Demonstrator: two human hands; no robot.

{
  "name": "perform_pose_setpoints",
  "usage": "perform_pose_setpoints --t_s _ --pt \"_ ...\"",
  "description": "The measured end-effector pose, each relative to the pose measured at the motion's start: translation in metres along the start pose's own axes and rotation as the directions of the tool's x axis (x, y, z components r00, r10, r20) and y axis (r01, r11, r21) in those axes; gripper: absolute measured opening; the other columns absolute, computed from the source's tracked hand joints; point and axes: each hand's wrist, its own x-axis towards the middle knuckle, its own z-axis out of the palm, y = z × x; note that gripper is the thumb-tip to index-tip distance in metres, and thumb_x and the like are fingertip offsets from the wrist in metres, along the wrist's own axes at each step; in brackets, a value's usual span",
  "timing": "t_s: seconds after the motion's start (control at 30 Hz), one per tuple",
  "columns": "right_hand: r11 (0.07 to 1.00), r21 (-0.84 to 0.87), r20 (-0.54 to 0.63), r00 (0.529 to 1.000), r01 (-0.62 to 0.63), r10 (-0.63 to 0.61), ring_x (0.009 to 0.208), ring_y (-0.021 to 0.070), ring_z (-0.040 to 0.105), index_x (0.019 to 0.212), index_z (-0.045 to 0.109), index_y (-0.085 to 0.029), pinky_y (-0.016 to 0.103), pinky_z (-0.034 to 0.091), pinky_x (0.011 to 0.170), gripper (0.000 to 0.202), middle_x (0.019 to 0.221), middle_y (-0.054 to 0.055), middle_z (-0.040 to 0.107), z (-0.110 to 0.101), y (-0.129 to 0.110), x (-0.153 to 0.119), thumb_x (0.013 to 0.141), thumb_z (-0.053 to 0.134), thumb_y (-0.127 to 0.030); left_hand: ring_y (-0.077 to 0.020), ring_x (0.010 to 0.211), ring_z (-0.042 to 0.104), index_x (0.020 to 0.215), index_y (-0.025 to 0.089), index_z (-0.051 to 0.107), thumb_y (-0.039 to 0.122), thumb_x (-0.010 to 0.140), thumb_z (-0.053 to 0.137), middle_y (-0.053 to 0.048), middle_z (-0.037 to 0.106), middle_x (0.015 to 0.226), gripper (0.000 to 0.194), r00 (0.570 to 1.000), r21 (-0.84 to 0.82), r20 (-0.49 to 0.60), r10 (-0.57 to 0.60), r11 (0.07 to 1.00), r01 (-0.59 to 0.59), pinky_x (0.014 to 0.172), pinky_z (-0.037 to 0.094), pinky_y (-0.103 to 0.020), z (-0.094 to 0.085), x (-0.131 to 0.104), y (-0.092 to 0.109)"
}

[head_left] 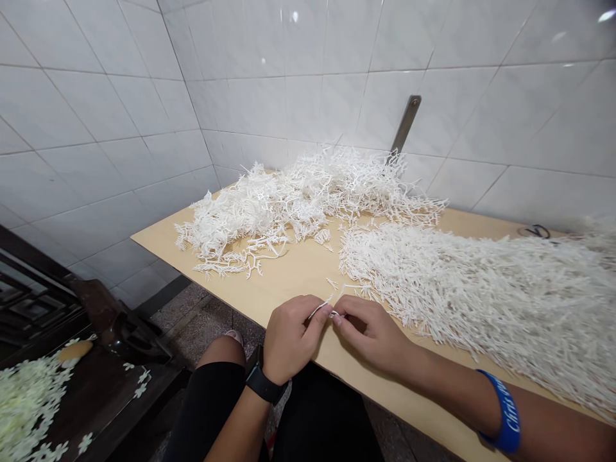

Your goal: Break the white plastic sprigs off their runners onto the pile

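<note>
Near the table's front edge, my left hand pinches a thin white branching sprig between thumb and forefinger. My right hand almost touches it and pinches the same white strands from the other side. Whether they are one piece or two I cannot tell. Behind my hands, a tangled heap of white branching pieces lies along the back of the tan table. A wide pile of small white sprigs covers the table's right part. A few loose bits lie between the piles.
A tiled wall stands behind the table, with a metal bar leaning on it. A black cord lies at the back right. At lower left, a dark wooden surface holds pale flower pieces and a tan object.
</note>
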Motion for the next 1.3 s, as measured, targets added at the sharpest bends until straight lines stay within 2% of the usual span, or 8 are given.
perform_pose_setpoints --t_s 0.67,1.3 --pt "1.000 0.011 0.017 1.000 -0.010 0.010 0.066 0.0152 0.051 0.074 0.056 -0.019 0.029 0.036 0.061 0.023 0.070 0.000 0.056 -0.0007 0.0000 -0.0008 0.094 0.046 -0.022 -0.0151 0.072 0.056 0.072 0.018 0.058 0.033 0.101 0.041 -0.002 0.064 0.074 0.036 1.000 0.007 -0.003 -0.001 1.000 0.001 0.066 0.037 -0.026 0.0010 -0.0002 -0.0001" --pt "1.000 0.012 0.019 1.000 -0.015 0.015 0.068 0.0153 0.052 0.074 0.056 -0.019 0.028 0.036 0.062 0.023 0.071 0.001 0.057 -0.0006 0.0010 -0.0003 0.094 0.047 -0.022 -0.0151 0.075 0.057 0.076 0.019 0.062 0.032 0.100 0.043 -0.001 0.064 0.075 0.034 1.000 -0.004 -0.006 -0.011 1.000 0.011 0.069 0.038 -0.026 0.0021 -0.0007 -0.0019"
